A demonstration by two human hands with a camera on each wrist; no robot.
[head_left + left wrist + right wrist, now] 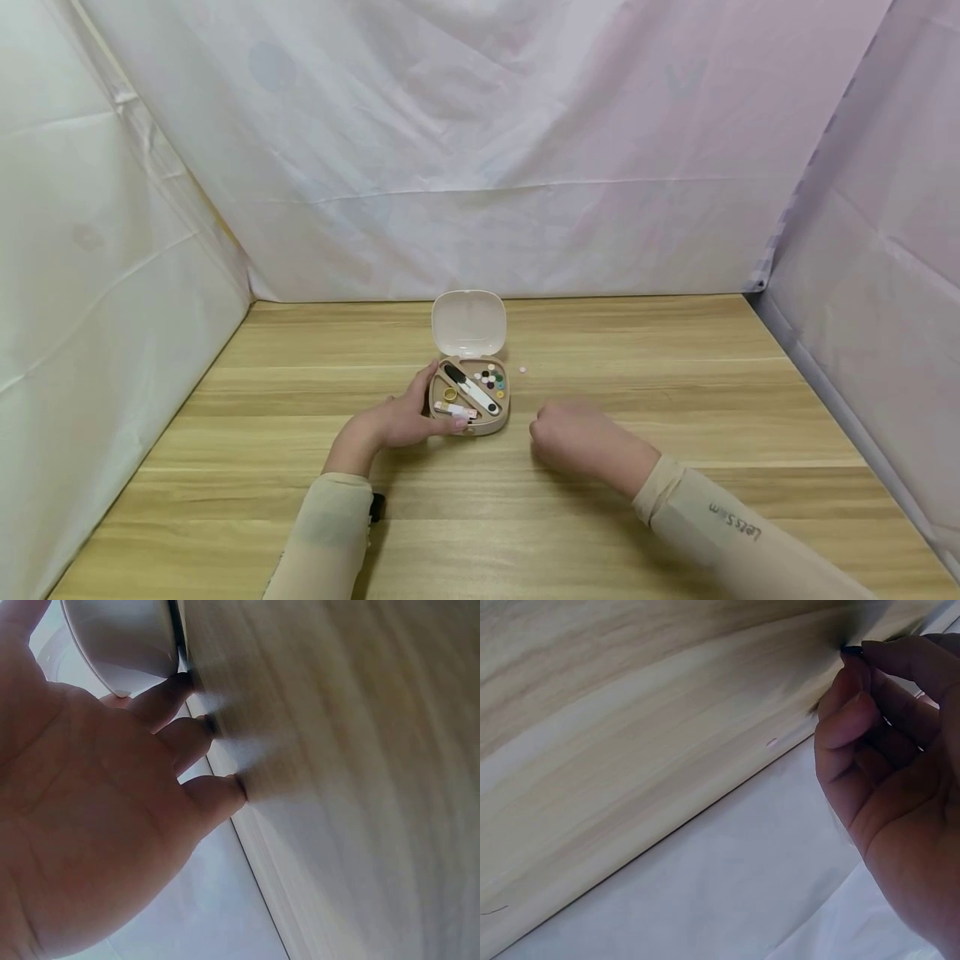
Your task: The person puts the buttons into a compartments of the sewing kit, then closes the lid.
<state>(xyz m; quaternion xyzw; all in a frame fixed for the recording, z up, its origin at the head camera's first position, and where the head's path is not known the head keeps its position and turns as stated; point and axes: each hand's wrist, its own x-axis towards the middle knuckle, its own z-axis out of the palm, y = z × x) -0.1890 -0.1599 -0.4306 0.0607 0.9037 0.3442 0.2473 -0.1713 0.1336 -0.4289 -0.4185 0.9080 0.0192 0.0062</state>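
Observation:
A beige sewing kit box [491,427] stands on the table with its lid [469,323] raised at the back. My left hand [401,419] holds it from the left, thumb at the front edge and fingers along the side; the left wrist view shows some fingertips [217,796] on the table. Inside lie white-and-black thread snips [472,390], several coloured buttons [491,377], a gold thimble ring [450,393] and a rolled tape measure [455,410]. Right of the box, my right hand [585,437] pinches a small dark button [853,650], seen nearly edge-on, just above the table.
A pale pink button [522,369] lies loose on the wooden table [300,375], right of the box. A thin dark thread-like line [493,910] shows on the wood in the right wrist view. White cloth [480,167] hangs behind and at both sides.

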